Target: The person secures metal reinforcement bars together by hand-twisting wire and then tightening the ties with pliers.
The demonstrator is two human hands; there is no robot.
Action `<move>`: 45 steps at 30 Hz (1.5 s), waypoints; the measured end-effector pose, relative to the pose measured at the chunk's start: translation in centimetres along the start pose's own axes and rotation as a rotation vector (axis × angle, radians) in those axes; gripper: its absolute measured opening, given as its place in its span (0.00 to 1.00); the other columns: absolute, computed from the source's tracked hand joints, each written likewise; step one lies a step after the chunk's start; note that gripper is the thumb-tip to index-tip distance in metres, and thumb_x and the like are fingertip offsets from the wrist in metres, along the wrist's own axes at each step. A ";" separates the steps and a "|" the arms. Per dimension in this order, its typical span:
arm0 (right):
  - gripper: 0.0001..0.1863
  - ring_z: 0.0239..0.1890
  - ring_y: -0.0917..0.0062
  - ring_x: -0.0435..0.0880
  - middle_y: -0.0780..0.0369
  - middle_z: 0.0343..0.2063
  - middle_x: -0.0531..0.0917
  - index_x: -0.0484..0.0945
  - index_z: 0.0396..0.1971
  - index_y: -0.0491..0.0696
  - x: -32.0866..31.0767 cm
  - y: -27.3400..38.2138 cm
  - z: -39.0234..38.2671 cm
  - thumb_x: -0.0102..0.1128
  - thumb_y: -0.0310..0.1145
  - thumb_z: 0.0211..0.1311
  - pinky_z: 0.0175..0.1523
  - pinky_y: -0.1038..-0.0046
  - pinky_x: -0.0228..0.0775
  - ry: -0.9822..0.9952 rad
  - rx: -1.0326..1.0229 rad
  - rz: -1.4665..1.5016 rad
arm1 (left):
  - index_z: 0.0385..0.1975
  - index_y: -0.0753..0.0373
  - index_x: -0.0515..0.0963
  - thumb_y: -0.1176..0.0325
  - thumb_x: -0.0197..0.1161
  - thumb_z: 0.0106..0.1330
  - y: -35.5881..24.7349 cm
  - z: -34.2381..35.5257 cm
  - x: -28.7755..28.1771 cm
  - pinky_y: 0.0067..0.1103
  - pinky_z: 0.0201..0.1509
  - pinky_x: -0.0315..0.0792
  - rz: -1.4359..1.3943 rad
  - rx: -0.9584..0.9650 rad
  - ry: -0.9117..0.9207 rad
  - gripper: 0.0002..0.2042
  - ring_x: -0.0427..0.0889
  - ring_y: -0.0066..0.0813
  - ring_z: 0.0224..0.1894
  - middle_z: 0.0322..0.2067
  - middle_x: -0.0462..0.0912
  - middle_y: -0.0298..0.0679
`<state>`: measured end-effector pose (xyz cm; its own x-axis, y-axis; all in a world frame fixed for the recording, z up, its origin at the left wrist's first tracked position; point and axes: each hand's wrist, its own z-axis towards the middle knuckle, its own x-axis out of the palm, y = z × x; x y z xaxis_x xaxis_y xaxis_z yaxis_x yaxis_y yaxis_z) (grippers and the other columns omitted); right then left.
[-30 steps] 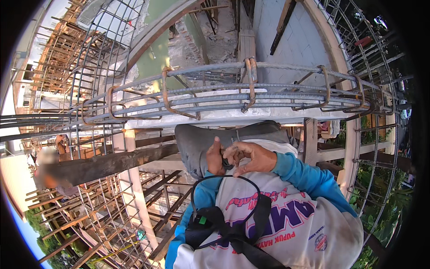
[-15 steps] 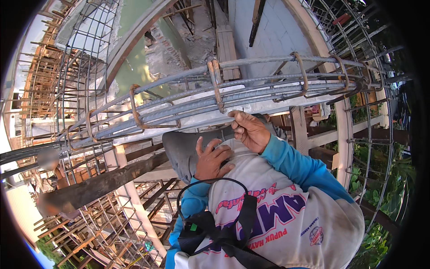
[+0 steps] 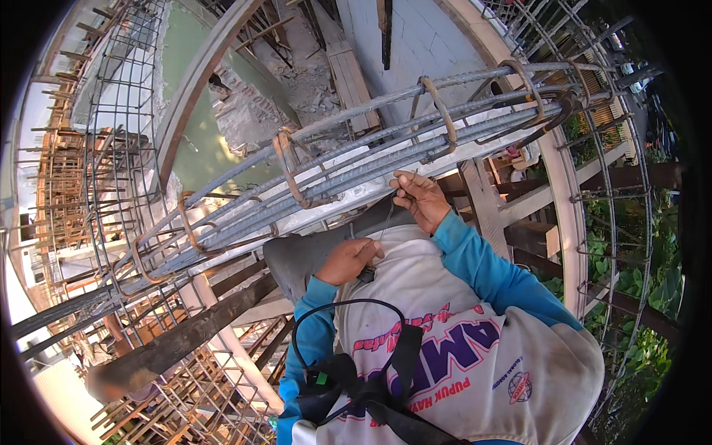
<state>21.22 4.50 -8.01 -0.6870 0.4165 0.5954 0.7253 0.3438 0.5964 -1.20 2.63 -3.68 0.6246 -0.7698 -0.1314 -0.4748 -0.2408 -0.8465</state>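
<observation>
My right hand is raised just on the near side of the rebar cage, its thumb and fingers pinched on a thin tie wire. The wire hangs down toward my left hand, whose closed fingers meet its lower end in front of my shirt. A small dark object shows under the left fingers; I cannot make out what it is. The cage has long ribbed bars running across in front of me, with rusty stirrups around them. Neither hand touches the bars.
Wooden formwork beams and a dark timber lie below the cage. Upright rebar mesh stands at left and right. Beyond the cage are a pale block wall and rubble. A black strap crosses my chest.
My right hand has moved slightly right, with the wire now visible between both hands. The left hand has turned and its spread fingers have closed. The view has shifted, so the stirrups appear further left.
</observation>
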 end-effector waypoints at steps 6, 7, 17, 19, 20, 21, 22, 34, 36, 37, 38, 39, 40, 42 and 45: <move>0.15 0.26 0.86 0.76 0.62 0.33 0.83 0.76 0.45 0.43 -1.8 -0.1 2.3 0.57 0.36 0.64 0.30 0.82 0.75 0.052 0.002 -0.358 | 0.50 0.69 0.69 0.59 0.50 0.70 -1.9 4.8 0.9 0.19 0.26 0.69 -0.069 -0.073 0.031 0.19 0.74 0.19 0.22 0.21 0.77 0.36; 0.14 0.26 0.87 0.76 0.62 0.32 0.83 0.76 0.46 0.43 -2.3 -0.7 2.4 0.55 0.35 0.65 0.30 0.82 0.75 0.057 -0.034 -0.410 | 0.49 0.69 0.70 0.61 0.50 0.70 -1.1 5.6 1.4 0.18 0.24 0.68 -0.075 -0.075 0.025 0.17 0.73 0.19 0.21 0.21 0.76 0.36; 0.15 0.33 0.69 0.83 0.56 0.29 0.84 0.78 0.45 0.44 -1.6 -0.4 4.1 0.55 0.36 0.63 0.39 0.70 0.71 -0.047 -0.437 -1.094 | 0.49 0.65 0.70 0.71 0.48 0.68 -1.6 9.8 3.8 0.18 0.17 0.65 -0.408 -0.157 -0.169 0.12 0.71 0.20 0.16 0.21 0.76 0.37; 0.15 0.33 0.63 0.82 0.54 0.30 0.83 0.79 0.40 0.43 -1.3 0.1 3.1 0.56 0.38 0.61 0.40 0.67 0.72 -0.045 -0.385 -1.093 | 0.49 0.64 0.70 0.72 0.47 0.69 -1.5 10.5 4.3 0.17 0.18 0.65 -0.464 -0.118 -0.266 0.11 0.70 0.19 0.15 0.21 0.75 0.36; 0.15 0.34 0.57 0.82 0.51 0.30 0.83 0.80 0.36 0.42 -1.1 0.6 2.3 0.57 0.39 0.58 0.41 0.65 0.72 -0.048 -0.330 -1.098 | 0.50 0.65 0.70 0.72 0.47 0.69 -1.5 10.9 4.7 0.16 0.17 0.65 -0.469 -0.029 -0.293 0.13 0.72 0.18 0.17 0.24 0.76 0.35; 0.15 0.34 0.57 0.82 0.51 0.30 0.83 0.80 0.36 0.42 -1.4 0.7 2.1 0.57 0.39 0.58 0.41 0.65 0.72 -0.048 -0.329 -1.101 | 0.52 0.65 0.71 0.72 0.48 0.69 -1.6 11.3 5.1 0.15 0.17 0.65 -0.474 0.060 -0.321 0.14 0.73 0.18 0.19 0.26 0.77 0.35; 0.15 0.34 0.57 0.82 0.52 0.30 0.83 0.81 0.36 0.42 -1.8 0.9 1.8 0.58 0.40 0.58 0.41 0.65 0.72 -0.078 -0.527 -1.134 | 0.52 0.65 0.71 0.72 0.48 0.69 -1.7 11.7 5.6 0.15 0.17 0.65 -0.477 0.060 -0.320 0.14 0.73 0.18 0.19 0.26 0.77 0.35; 0.20 0.22 0.78 0.76 0.60 0.26 0.82 0.71 0.49 0.44 -3.4 5.9 1.4 0.59 0.31 0.56 0.29 0.74 0.69 -0.156 -0.572 -0.831 | 0.51 0.65 0.74 0.71 0.49 0.69 -3.2 15.1 6.1 0.19 0.22 0.68 -0.124 0.252 -0.573 0.14 0.74 0.19 0.17 0.26 0.80 0.37; 0.18 0.20 0.82 0.73 0.62 0.24 0.81 0.75 0.48 0.44 -2.3 6.9 1.3 0.59 0.33 0.58 0.27 0.76 0.67 -0.198 -0.640 -0.775 | 0.51 0.65 0.74 0.71 0.49 0.69 -2.9 15.3 6.0 0.19 0.22 0.68 -0.117 0.256 -0.565 0.14 0.74 0.19 0.18 0.26 0.80 0.37; 0.17 0.19 0.82 0.72 0.62 0.23 0.81 0.77 0.46 0.44 -1.8 8.0 1.6 0.60 0.34 0.58 0.26 0.77 0.66 -0.189 -0.474 -0.743 | 0.52 0.64 0.74 0.71 0.49 0.69 -2.8 15.4 5.9 0.20 0.23 0.69 -0.113 0.259 -0.554 0.14 0.74 0.19 0.19 0.26 0.80 0.37; 0.15 0.18 0.83 0.72 0.62 0.23 0.81 0.79 0.43 0.43 -1.6 8.7 1.8 0.60 0.36 0.59 0.24 0.77 0.65 -0.184 -0.309 -0.706 | 0.52 0.64 0.74 0.71 0.49 0.69 -2.8 15.4 5.9 0.20 0.23 0.69 -0.110 0.260 -0.553 0.14 0.74 0.19 0.19 0.26 0.80 0.37; 0.15 0.18 0.83 0.72 0.62 0.23 0.81 0.79 0.43 0.43 -1.8 8.6 2.1 0.60 0.36 0.59 0.24 0.77 0.65 -0.185 -0.311 -0.704 | 0.52 0.64 0.73 0.72 0.48 0.69 -2.9 15.5 6.0 0.20 0.24 0.69 -0.060 0.274 -0.552 0.14 0.75 0.20 0.21 0.26 0.80 0.38; 0.14 0.20 0.81 0.75 0.61 0.24 0.82 0.79 0.41 0.41 -2.1 8.2 2.6 0.59 0.35 0.60 0.25 0.77 0.68 -0.176 -0.386 -0.649 | 0.53 0.63 0.73 0.72 0.48 0.69 -2.9 15.6 6.0 0.21 0.26 0.70 -0.008 0.288 -0.551 0.15 0.75 0.20 0.22 0.26 0.79 0.38; 0.13 0.25 0.79 0.81 0.59 0.26 0.83 0.80 0.37 0.37 -2.0 7.9 3.2 0.57 0.34 0.62 0.28 0.77 0.75 -0.150 -0.534 -0.543 | 0.54 0.63 0.72 0.73 0.47 0.69 -2.3 15.8 5.8 0.21 0.27 0.70 0.024 0.336 -0.559 0.15 0.75 0.21 0.23 0.25 0.79 0.38; 0.14 0.30 0.75 0.84 0.56 0.28 0.83 0.78 0.37 0.36 -2.6 8.9 2.7 0.55 0.33 0.64 0.35 0.75 0.80 -0.132 -0.636 -0.375 | 0.54 0.64 0.72 0.73 0.46 0.69 -1.5 15.6 6.0 0.21 0.29 0.70 0.099 0.413 -0.588 0.15 0.74 0.22 0.24 0.25 0.79 0.38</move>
<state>29.55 8.77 -5.71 -0.8434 0.4781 0.2452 0.2504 -0.0540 0.9666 12.93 7.63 -11.29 0.8759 -0.3032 -0.3754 -0.3465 0.1460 -0.9266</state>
